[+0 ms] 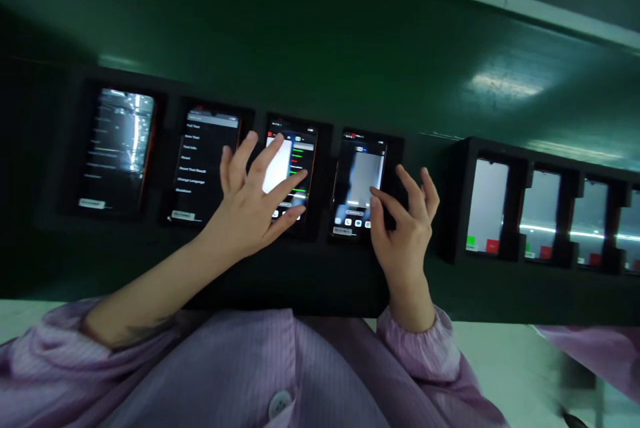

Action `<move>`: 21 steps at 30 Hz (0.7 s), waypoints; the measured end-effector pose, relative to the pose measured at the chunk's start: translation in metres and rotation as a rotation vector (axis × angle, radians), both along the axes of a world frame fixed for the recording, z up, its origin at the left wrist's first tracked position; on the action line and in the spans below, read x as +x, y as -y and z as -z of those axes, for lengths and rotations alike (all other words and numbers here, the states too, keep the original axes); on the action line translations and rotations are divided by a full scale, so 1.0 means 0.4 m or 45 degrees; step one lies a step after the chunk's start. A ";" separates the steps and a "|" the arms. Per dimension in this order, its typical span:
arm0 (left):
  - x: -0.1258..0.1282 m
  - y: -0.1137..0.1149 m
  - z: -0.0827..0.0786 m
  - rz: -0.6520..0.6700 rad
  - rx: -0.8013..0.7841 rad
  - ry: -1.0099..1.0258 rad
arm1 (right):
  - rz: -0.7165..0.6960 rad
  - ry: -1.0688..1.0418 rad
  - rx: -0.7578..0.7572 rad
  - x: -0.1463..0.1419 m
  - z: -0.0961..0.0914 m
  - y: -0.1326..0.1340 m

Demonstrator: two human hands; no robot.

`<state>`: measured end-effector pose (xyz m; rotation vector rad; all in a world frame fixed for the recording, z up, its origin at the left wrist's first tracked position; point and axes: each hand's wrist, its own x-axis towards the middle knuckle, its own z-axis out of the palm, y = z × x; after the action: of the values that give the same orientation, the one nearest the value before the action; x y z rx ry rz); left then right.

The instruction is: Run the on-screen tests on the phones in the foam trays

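A black tray (pixel 320 261) on the green belt holds a row of lit phones. My left hand (pixel 250 205) is spread, fingers apart, over the third phone (pixel 293 161), with its fingertips touching that screen of green and red bars. My right hand (pixel 405 228) hovers at the fourth phone (pixel 359 181), its thumb touching the screen near the lower right. Neither hand holds anything. To the left sit a phone with a white menu list (pixel 205 161) and a darker phone (pixel 120 148).
A second black tray (pixel 457 215) to the right carries several phones with pale screens showing green and red squares. The green conveyor surface (pixel 325 35) runs behind, with a white rail (pixel 500 1) beyond it. Another person's purple sleeve (pixel 595 355) shows at the lower right.
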<state>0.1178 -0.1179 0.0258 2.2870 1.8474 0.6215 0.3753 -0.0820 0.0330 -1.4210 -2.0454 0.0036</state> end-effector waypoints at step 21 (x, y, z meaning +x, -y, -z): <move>0.016 0.004 -0.042 -0.165 -0.117 0.129 | -0.139 0.086 -0.013 0.005 -0.020 0.001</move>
<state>0.1243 -0.1197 0.0424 2.0525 1.9450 0.6431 0.3773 -0.0822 0.0410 -1.3301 -2.1787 0.0120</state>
